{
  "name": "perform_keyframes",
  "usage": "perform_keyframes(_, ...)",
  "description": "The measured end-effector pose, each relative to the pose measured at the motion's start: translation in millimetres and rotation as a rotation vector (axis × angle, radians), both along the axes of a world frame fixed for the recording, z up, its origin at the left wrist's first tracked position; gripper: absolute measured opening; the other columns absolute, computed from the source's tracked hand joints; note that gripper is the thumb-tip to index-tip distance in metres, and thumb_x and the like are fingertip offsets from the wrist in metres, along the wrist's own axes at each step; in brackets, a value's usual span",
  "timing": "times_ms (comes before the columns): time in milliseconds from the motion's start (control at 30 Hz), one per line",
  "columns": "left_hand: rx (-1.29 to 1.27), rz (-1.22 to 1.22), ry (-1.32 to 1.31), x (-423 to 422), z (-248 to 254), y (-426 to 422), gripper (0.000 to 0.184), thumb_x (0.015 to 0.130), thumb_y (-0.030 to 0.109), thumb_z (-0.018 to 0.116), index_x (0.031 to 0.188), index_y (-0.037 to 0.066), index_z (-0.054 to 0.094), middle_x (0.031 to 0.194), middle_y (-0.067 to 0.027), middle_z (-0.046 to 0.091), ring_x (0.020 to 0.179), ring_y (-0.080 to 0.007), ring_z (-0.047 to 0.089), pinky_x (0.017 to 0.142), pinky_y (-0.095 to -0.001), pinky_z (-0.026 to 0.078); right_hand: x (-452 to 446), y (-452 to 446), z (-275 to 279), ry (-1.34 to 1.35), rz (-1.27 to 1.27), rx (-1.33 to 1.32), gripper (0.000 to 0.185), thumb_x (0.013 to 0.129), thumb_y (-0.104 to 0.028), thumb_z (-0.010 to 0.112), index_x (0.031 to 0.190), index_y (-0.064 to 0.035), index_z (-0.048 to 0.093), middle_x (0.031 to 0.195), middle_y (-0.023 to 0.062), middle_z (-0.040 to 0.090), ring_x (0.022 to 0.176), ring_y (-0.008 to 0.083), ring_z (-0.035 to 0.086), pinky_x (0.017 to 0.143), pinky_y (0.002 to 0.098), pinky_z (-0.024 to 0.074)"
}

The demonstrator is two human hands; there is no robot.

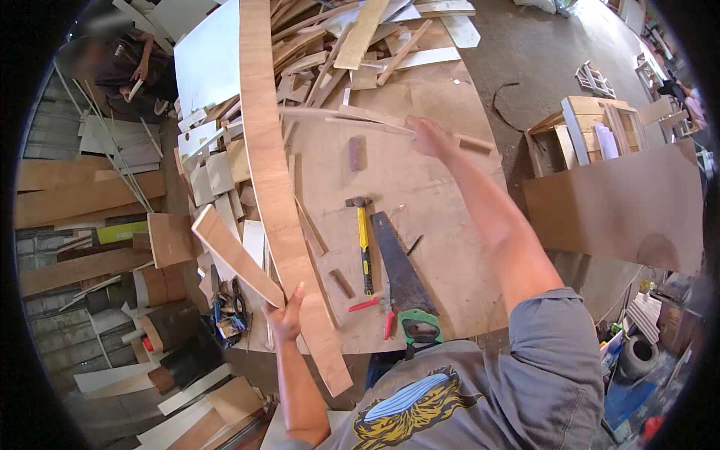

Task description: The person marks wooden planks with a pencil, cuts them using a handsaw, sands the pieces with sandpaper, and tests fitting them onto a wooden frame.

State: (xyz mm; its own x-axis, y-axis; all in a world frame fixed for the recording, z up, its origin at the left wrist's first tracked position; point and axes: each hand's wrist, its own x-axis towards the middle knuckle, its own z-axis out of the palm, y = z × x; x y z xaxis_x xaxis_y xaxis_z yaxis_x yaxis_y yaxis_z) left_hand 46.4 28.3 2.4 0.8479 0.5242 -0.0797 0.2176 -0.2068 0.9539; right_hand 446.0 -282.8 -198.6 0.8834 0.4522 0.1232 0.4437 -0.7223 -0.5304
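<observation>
My left hand (285,316) is closed round the lower end of a short plywood strip (238,255), which slants up to the left. A long plywood board (274,165) runs beside it, close to my fingers. My right hand (429,138) is closed on thin wood strips (375,120) over the far part of the table (442,210). Between my arms lie a hammer (364,247) with a yellow and black handle, a handsaw (403,270) with a green handle, and red-handled pliers (386,306). A small wood block (355,153) lies farther off.
Wood offcuts (322,60) are heaped at the table's far left. Another person (127,67) is at the upper left. A brown panel (615,206) and a wooden crate (592,127) stand right of the table. Boards (82,202) are stacked at left.
</observation>
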Motion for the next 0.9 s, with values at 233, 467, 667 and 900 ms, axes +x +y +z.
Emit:
perform_keyframes(233, -0.004, 0.032, -0.022, -12.4, 0.5, 6.6, 0.016, 0.084, -0.005, 0.073, 0.097, -0.002, 0.066, 0.095, -0.0038, 0.066, 0.087, -0.0115, 0.059, 0.078, -0.0273, 0.047, 62.3, -9.1, 4.9, -0.06, 0.13, -0.323, 0.041, 0.077, -0.011, 0.064, 0.118, -0.0133, 0.064, 0.111, 0.0115, 0.07, 0.114, 0.0323, 0.062, 0.094, 0.0454, 0.0492)
perform_keyframes(467, 0.034, 0.093, 0.039, -1.3, 3.2, -3.2, 0.016, 0.082, -0.003, 0.075, 0.081, 0.002, 0.06, 0.082, 0.0014, 0.058, 0.073, -0.0081, 0.049, 0.065, -0.0251, 0.039, 86.6, -18.4, -4.9, -0.009, -0.021, -0.322, 0.046, 0.078, -0.013, 0.065, 0.124, -0.0172, 0.064, 0.117, 0.0097, 0.068, 0.117, 0.0299, 0.061, 0.098, 0.0468, 0.0477)
perform_keyframes(667, 0.005, 0.119, 0.051, -2.5, -13.0, 1.6, 0.021, 0.081, -0.002, 0.076, 0.077, 0.005, 0.056, 0.08, 0.0023, 0.054, 0.071, -0.0077, 0.045, 0.062, -0.0252, 0.036, 106.6, -22.3, -17.0, 0.029, 0.065, -0.402, 0.059, 0.077, -0.017, 0.07, 0.134, -0.0222, 0.059, 0.123, 0.0105, 0.064, 0.122, 0.0329, 0.056, 0.1, 0.0497, 0.0448)
perform_keyframes(900, -0.049, 0.084, 0.096, 6.0, -10.6, -5.2, 0.013, 0.082, -0.003, 0.074, 0.09, 0.0, 0.064, 0.089, -0.0028, 0.064, 0.081, -0.0108, 0.057, 0.073, -0.0263, 0.046, 100.4, 17.2, -12.2, -0.083, 0.268, -0.35, 0.066, 0.079, -0.023, 0.076, 0.14, -0.0276, 0.054, 0.124, 0.0067, 0.057, 0.126, 0.0308, 0.052, 0.102, 0.0496, 0.0434)
